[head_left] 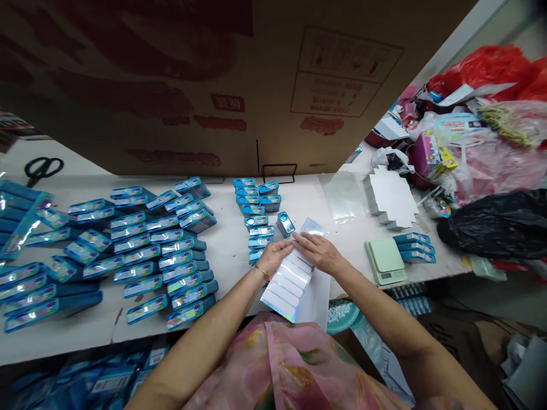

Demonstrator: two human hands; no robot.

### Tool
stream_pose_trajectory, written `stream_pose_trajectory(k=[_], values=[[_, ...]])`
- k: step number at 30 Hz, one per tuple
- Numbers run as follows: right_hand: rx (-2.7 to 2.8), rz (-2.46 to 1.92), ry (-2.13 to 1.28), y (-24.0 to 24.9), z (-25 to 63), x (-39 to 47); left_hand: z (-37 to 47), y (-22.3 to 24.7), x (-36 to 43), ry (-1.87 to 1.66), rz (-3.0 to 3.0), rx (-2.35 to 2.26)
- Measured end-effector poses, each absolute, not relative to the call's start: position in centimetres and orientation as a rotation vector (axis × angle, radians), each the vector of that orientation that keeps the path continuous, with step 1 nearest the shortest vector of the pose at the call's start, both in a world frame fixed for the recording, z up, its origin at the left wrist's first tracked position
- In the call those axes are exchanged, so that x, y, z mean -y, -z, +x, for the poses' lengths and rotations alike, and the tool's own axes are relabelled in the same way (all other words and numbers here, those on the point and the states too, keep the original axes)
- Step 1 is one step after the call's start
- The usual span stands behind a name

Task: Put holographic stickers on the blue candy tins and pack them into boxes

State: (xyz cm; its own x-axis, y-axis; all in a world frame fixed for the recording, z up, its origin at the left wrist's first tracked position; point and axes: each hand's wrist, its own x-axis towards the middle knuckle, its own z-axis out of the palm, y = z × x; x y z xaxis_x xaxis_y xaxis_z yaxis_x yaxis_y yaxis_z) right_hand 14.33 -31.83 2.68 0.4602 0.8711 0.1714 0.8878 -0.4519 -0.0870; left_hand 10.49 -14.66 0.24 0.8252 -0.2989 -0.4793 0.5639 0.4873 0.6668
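Note:
A shiny silver-edged sticker sheet with white strips lies slanted at the table's front edge, partly over white paper. My left hand is closed at the sheet's upper left side, thumb and fingers pinched near its edge. Across the sheet's upper part lies my right hand, fingers stretched and close together, fingertips near the left hand's. Just beyond the fingertips stands a small blue box. A column of similar blue boxes stands to the left of it.
Many blue boxes fill the left side. A large cardboard carton stands behind. Black scissors lie far left. To the right are a pale green scale, white card stacks, a clear bag and a black bag.

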Motion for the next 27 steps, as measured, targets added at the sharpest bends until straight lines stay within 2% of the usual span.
stream_pose_trajectory(k=[10, 17, 22, 27], values=[[1.46, -2.434, 0.178, -3.1, 13.7, 31.3, 10.7, 0.8, 13.8, 0.468, 1.069, -0.32], [0.742, -2.311, 0.047, -7.4, 12.6, 29.2, 12.1, 3.2, 12.8, 0.149, 1.732, -0.254], [0.292, -2.034, -0.142, -7.3, 13.7, 26.8, 11.3, 3.3, 11.7, -0.074, 1.711, -0.263], [0.437, -2.082, 0.007, -8.4, 14.0, 25.2, 9.1, 2.0, 11.1, -0.018, 1.746, -0.075]])
